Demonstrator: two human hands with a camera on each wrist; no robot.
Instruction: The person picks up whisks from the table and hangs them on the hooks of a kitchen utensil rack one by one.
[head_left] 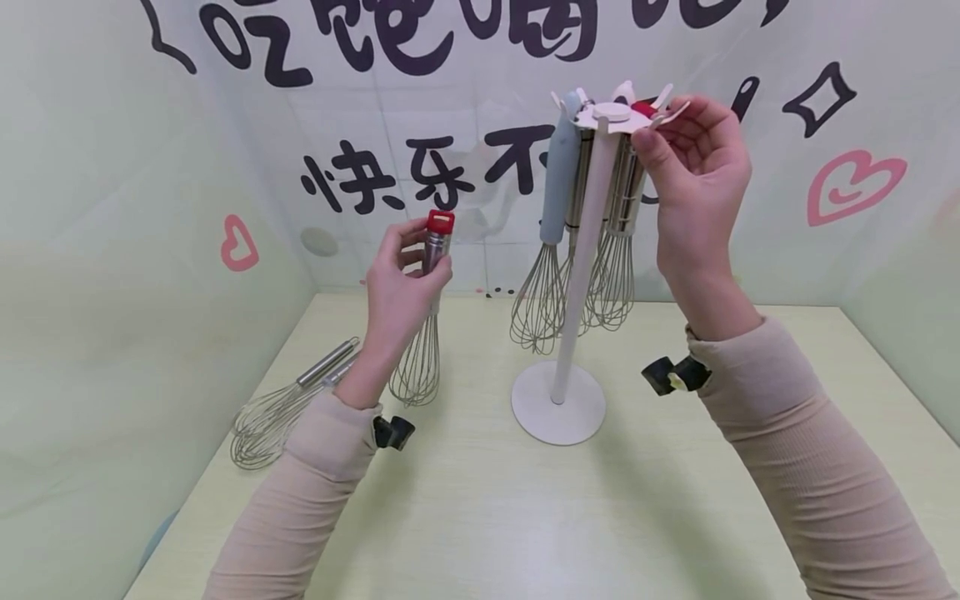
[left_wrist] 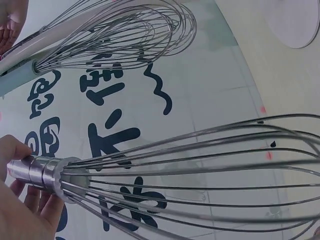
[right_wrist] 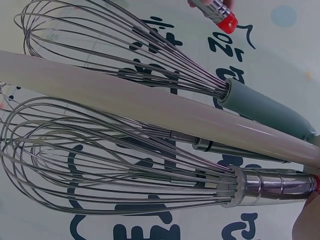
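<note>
My left hand point(head_left: 401, 287) grips a whisk point(head_left: 437, 243) by its metal handle, red end cap up and wires hanging down. In the left wrist view its wires point(left_wrist: 200, 175) spread toward the right. At the top of a white hanging rack point(head_left: 581, 275), my right hand point(head_left: 701, 158) pinches a hook at the right side of the rim. Whisks hang from this rack: a blue-handled whisk point(head_left: 558, 179) on the left, and a metal-handled whisk point(head_left: 622, 196) with a red end beneath my right hand. Another metal handle point(right_wrist: 230, 150) shows partly behind the pole.
Two metal whisks point(head_left: 300, 392) lie on the pale table point(head_left: 480, 517) at the left, partly behind my left forearm. The rack's round base point(head_left: 558, 425) stands mid-table. Behind is a pale backdrop point(head_left: 465, 108) with dark lettering and pink hearts.
</note>
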